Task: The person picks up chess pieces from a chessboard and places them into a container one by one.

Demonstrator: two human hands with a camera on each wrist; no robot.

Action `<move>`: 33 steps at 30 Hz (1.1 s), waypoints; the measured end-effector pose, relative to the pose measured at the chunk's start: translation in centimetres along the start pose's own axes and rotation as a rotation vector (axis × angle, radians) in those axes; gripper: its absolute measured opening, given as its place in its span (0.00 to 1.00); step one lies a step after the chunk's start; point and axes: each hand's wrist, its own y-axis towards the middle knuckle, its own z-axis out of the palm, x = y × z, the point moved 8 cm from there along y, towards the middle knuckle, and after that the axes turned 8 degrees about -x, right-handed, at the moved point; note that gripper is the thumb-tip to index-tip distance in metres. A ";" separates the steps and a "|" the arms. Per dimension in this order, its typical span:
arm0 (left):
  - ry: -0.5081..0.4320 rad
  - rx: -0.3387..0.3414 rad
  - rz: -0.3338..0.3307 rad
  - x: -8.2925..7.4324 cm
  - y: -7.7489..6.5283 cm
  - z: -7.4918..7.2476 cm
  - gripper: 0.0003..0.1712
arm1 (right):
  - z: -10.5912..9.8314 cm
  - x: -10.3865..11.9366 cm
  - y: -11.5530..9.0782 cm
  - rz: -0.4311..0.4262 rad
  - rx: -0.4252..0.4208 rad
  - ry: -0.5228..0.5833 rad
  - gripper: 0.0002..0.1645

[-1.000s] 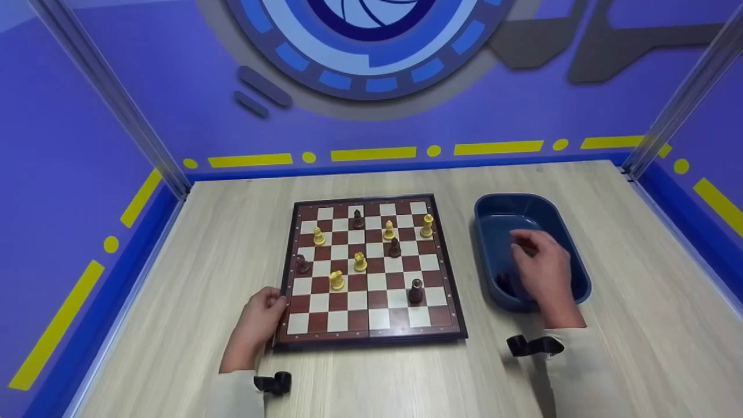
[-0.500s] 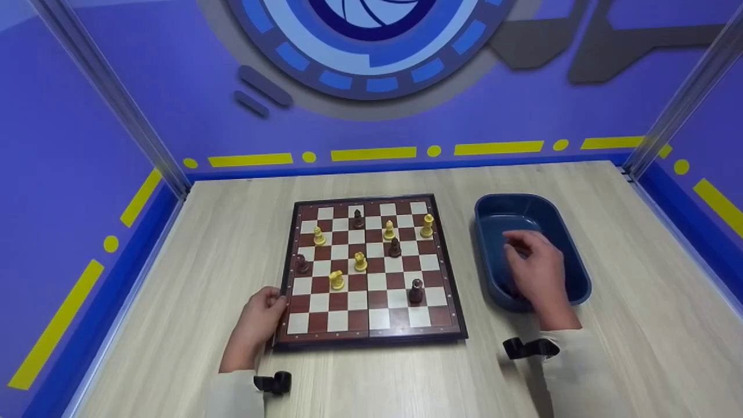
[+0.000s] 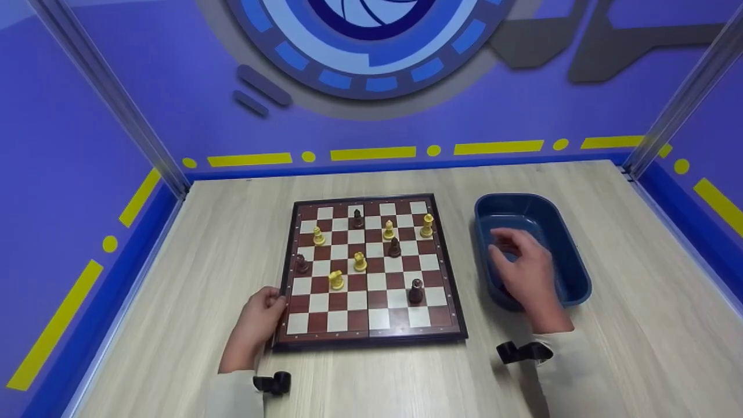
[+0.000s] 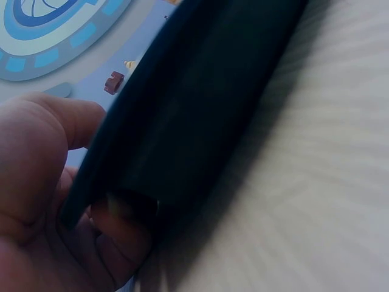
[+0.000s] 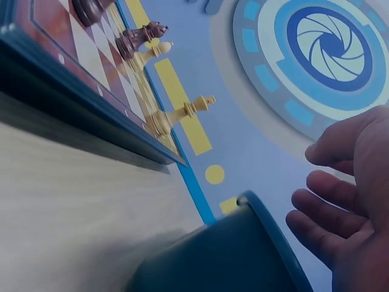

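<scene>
My left hand [image 3: 261, 316] grips the left edge of the chessboard [image 3: 377, 316]. In the left wrist view its thumb lies over the board's dark edge [image 4: 182, 115] and its fingers reach underneath. Yellow and dark chess pieces stand upright on the board, among them a yellow knight [image 3: 336, 281], a yellow king [image 3: 428, 226] and a tall dark piece [image 3: 415, 292] near the front right. Over the dark blue bin [image 3: 516, 220] hovers my right hand [image 3: 525, 270], fingers loosely bent. The right wrist view shows nothing between thumb and fingers. That hand hides part of the bin's inside.
The bin's raised rim [image 5: 276, 237] stands to the right of the board, with a strip of the wooden table [image 3: 470, 278] between them. Blue-purple panels [image 3: 371, 133] close off the back and both sides of the table.
My right hand has moved left across the bin, its thumb and fingers spreading slightly apart. The left hand, the board and its pieces have stayed put.
</scene>
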 end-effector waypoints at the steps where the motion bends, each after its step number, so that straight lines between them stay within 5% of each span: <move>1: 0.001 -0.001 0.000 0.0 0.0 0.0 0.12 | 0.1 0.2 0.0 -0.010 0.000 0.015 0.14; 12: -0.001 0.006 -0.016 0.2 -0.2 0.0 0.12 | 1.7 1.6 -0.7 -0.038 0.068 0.074 0.17; 33: 0.002 0.003 0.007 0.1 0.1 -0.1 0.13 | 5.7 3.4 -3.4 -0.007 0.348 0.262 0.24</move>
